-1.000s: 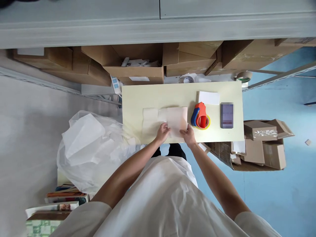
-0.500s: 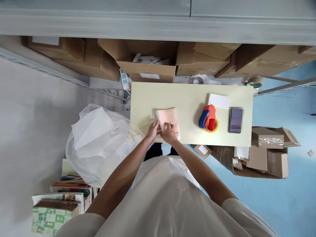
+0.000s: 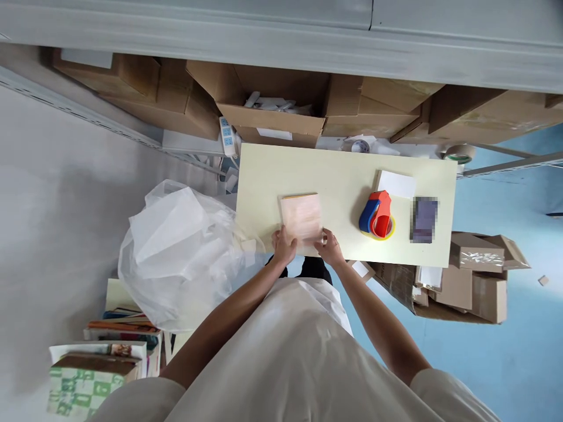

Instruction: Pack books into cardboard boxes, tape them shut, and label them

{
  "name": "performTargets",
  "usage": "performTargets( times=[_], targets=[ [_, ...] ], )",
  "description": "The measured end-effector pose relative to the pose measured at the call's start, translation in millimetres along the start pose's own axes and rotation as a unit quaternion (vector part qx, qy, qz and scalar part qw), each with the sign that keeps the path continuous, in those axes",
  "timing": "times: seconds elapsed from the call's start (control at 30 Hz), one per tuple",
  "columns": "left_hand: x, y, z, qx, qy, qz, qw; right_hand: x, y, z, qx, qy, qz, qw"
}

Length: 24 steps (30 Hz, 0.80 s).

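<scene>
A pale pink booklet (image 3: 301, 217), slightly blurred, lies nearly square to me at the near edge of the table (image 3: 264, 170). My left hand (image 3: 284, 246) is closed on its near left corner, thumb on top. At the near right corner, my right hand (image 3: 329, 247) pinches the edge between thumb and fingers. The undersides of both hands are hidden. To the right of the booklet stands a red and blue tape dispenser (image 3: 376, 215) with a roll of tape. Behind the dispenser is a stack of white cards or paper (image 3: 397, 184).
A blurred-out dark phone-like object (image 3: 424, 220) lies at the table's right. Left of the table bulges a clear plastic bag (image 3: 176, 252) with white sheets. Books (image 3: 109, 357) are piled below it. Cardboard boxes (image 3: 475, 281) stand at right; an open carton (image 3: 272, 120) sits behind.
My right hand has moved from the booklet's top to its right corner. The booklet now lies flatter and squarer, with my hands farther apart. The view has shifted slightly.
</scene>
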<state>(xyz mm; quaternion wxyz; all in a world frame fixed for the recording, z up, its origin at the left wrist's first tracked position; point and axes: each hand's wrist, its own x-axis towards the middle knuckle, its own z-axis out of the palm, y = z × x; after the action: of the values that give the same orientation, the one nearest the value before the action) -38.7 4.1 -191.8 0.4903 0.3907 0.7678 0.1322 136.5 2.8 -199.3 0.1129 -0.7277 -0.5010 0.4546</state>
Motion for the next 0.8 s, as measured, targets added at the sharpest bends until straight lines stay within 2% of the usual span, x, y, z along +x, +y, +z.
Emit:
performTargets(
  times=[0.1, 0.17, 0.3, 0.5, 0.6, 0.8],
  targets=[
    [7, 4, 12, 0.001, 0.018, 0.036, 0.999, 11, -11, 14, 0.001, 0.006, -0.03, 1.0],
    [19, 7, 6, -0.001, 0.039, 0.046, 0.998, 21, -25, 24, 0.003, 0.015, -0.056, 0.998],
    [62, 14, -34, 0.026, 0.075, 0.073, 0.994, 55, -71, 42, 0.001, 0.012, -0.103, 0.995],
    [128, 18, -102, 0.147, 0.071, 0.207, 0.965, 119, -142, 59, -0.094, -0.008, -0.114, 0.989],
    [147, 14, -120, 0.193, 0.073, 0.249, 0.946, 135, -155, 64, -0.138, -0.009, -0.119, 0.983],
    [153, 17, -134, 0.24, 0.098, 0.234, 0.937, 131, -160, 77, -0.174, 0.0, -0.113, 0.978]
  ],
)
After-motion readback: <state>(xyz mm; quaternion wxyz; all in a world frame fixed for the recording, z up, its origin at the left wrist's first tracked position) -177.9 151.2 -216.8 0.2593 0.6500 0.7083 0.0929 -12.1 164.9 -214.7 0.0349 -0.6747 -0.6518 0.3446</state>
